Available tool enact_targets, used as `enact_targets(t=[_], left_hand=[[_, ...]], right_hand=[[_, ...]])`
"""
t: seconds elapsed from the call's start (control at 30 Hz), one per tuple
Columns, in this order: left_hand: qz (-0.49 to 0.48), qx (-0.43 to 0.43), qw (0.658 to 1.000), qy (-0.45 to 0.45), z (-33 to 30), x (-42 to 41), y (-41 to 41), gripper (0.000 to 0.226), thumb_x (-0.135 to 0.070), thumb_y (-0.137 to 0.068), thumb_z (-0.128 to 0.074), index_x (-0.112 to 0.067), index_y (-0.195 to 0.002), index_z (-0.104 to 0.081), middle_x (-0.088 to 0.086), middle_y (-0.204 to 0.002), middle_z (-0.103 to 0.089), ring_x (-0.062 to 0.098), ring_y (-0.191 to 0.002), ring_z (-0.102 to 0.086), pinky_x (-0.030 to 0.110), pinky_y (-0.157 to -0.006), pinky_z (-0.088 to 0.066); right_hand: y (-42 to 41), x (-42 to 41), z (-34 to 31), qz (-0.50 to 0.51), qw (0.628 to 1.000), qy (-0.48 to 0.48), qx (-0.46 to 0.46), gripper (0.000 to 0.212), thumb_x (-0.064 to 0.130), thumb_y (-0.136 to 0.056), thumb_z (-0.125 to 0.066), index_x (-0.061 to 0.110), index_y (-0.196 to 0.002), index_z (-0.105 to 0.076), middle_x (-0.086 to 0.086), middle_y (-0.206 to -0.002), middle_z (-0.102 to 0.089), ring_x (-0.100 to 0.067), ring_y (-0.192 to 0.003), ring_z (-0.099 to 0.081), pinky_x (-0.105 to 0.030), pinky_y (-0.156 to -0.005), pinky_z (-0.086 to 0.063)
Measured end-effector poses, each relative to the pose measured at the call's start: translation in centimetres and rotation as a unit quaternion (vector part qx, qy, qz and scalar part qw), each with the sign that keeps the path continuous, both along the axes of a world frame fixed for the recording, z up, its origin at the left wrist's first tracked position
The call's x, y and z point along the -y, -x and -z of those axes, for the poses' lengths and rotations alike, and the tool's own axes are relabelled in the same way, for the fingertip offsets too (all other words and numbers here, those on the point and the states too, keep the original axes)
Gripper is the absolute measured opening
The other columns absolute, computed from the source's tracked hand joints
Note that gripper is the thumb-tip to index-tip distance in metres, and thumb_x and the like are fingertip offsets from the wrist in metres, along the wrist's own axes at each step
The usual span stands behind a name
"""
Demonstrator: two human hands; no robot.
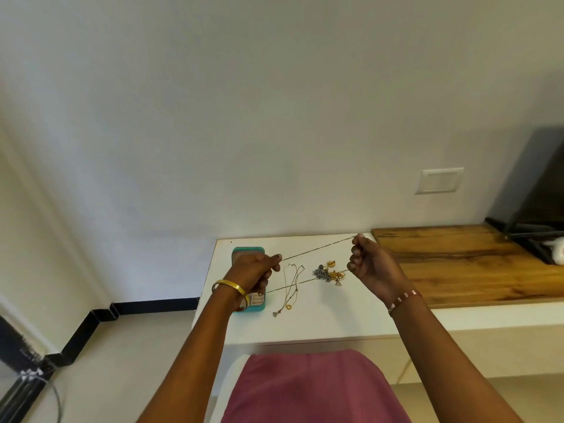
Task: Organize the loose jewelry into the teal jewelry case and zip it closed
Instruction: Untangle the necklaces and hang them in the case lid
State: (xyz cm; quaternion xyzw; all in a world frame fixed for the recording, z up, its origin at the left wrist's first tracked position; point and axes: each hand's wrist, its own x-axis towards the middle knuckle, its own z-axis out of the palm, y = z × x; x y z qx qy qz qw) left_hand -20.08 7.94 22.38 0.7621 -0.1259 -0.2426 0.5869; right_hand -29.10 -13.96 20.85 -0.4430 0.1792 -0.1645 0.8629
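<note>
A thin gold chain [317, 248] is stretched taut in two strands above the white table [305, 325], between both hands. My left hand [254, 271] pinches one end, hovering over the open teal jewelry case [248, 251], which it mostly hides. My right hand [370, 265] pinches the other end near the table's back edge. Two more thin necklaces with small pendants [290, 290] lie on the table between my hands. A cluster of gold and silver earrings [331, 273] sits just left of my right hand.
A wooden counter [464, 264] adjoins the table on the right, with a dark object [540, 190] standing at its far end. A white wall plate [439, 181] is on the wall behind. My pink-clad lap [311, 389] is below the table's front edge.
</note>
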Motion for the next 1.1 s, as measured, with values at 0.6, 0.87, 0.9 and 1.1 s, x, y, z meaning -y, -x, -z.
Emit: enact_targets(t=[0.6, 0.87, 0.9, 1.1], left_hand=[[0.048, 0.098, 0.993, 0.043, -1.9, 3.3, 3.3, 0.041, 0.003, -0.086, -0.047, -0.010, -0.124, -0.051, 0.014, -0.095, -0.065, 0.014, -0.077, -0.059, 0.012, -0.067, -0.048], [0.033, 0.002, 0.999, 0.017, -1.9, 3.1, 2.8, 0.025, -0.011, -0.089, -0.046, -0.011, -0.068, -0.059, 0.004, -0.059, -0.036, 0.013, -0.052, -0.029, 0.023, -0.052, -0.029], [0.044, 0.018, 0.999, -0.001, -1.9, 2.8, 2.7, 0.030, -0.018, -0.090, -0.047, -0.013, -0.064, -0.059, 0.002, -0.058, -0.036, 0.013, -0.052, -0.030, 0.022, -0.052, -0.029], [0.044, 0.030, 0.998, -0.024, -1.4, 1.3, 1.1, 0.024, -0.028, -0.090, -0.051, -0.014, -0.074, -0.061, -0.001, -0.047, -0.032, 0.007, -0.036, -0.026, 0.016, -0.038, -0.026]], right_hand=[[-0.9, -6.0, -6.4, -0.246, 0.801, 0.527, -0.140, 0.007, 0.004, -0.086, -0.052, 0.008, -0.091, -0.052, -0.009, -0.060, -0.059, -0.013, -0.048, -0.037, -0.020, -0.044, -0.031], [-0.9, -3.9, -5.4, -0.190, 0.823, 0.515, -0.143, 0.020, 0.019, -0.081, -0.068, 0.009, -0.091, -0.054, -0.003, -0.055, -0.051, -0.012, -0.045, -0.038, -0.017, -0.040, -0.035], [-0.8, -3.4, -5.1, -0.189, 0.825, 0.513, -0.144, 0.020, 0.020, -0.080, -0.069, 0.007, -0.090, -0.058, -0.002, -0.054, -0.050, -0.011, -0.044, -0.037, -0.018, -0.042, -0.035], [-0.1, -1.2, -2.3, -0.179, 0.857, 0.466, -0.131, 0.020, 0.026, -0.078, -0.071, 0.010, -0.068, -0.065, 0.011, -0.042, -0.043, -0.008, -0.045, -0.036, -0.023, -0.050, -0.037]])
